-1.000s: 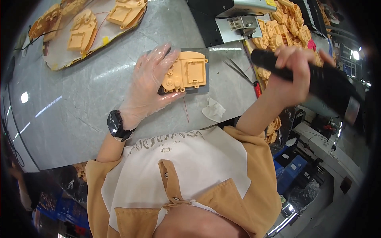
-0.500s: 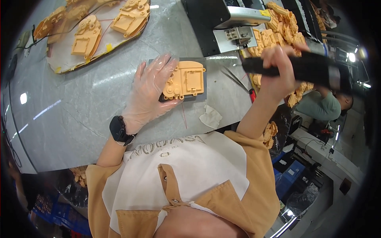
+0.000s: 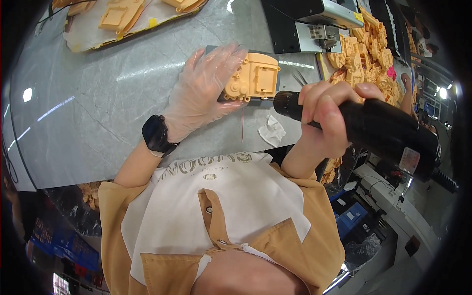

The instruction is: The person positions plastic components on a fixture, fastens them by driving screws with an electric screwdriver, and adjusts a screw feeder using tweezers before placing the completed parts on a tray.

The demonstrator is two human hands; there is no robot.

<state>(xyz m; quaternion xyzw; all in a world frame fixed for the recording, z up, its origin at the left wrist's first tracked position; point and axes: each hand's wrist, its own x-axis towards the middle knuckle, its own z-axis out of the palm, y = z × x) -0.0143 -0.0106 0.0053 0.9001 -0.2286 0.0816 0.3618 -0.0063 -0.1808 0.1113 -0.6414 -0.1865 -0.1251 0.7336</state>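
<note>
A light-orange plastic housing (image 3: 264, 73) with a square recess lies on a dark flat block (image 3: 261, 103) on the table. My left hand (image 3: 202, 84), in a clear plastic glove, is wrapped round the housing's left side and presses it down. My right hand (image 3: 330, 115), bare, is closed round a black electric screwdriver (image 3: 388, 132). The screwdriver points left, and its thin bit reaches the housing's lower right corner. Whether a screw sits under the bit is too small to tell.
A crumpled white tissue (image 3: 272, 131) and tweezers (image 3: 299, 77) lie near the right hand. A black machine with a metal block (image 3: 324, 35) stands at the back. Orange parts (image 3: 356, 61) are heaped at the right; a white-lined tray (image 3: 88, 39) holds more at far left.
My right hand has brought the screwdriver down and turned its bit to the housing's corner. The view has shifted; my left hand still holds the housing.
</note>
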